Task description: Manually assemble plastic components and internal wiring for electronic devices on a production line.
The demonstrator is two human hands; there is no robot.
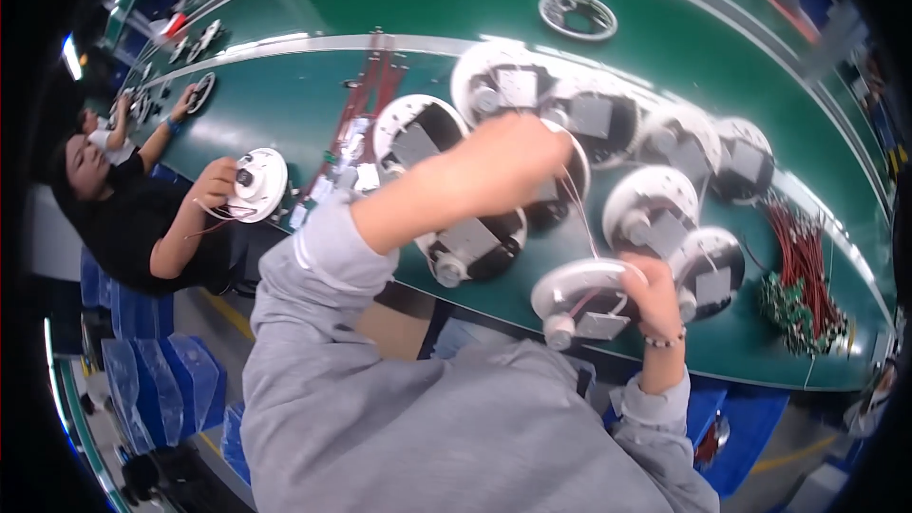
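Observation:
My right hand (655, 296), with a bead bracelet at the wrist, grips the rim of a round white disc unit (581, 299) at the near edge of the green table (285, 104). The unit carries a grey block and a white knob. My left hand (532, 152) is raised above the table with its fingers closed, pinching thin wires (581, 218) that run down to the disc unit. My grey-sleeved left forearm crosses over other units.
Several similar round white units (655, 199) lie grouped on the table. A bundle of red wires with green circuit boards (800, 290) sits at the right. A grey ring (577, 14) lies farther back. A co-worker at left holds a white round unit (256, 182). Blue crates (161, 380) stand below.

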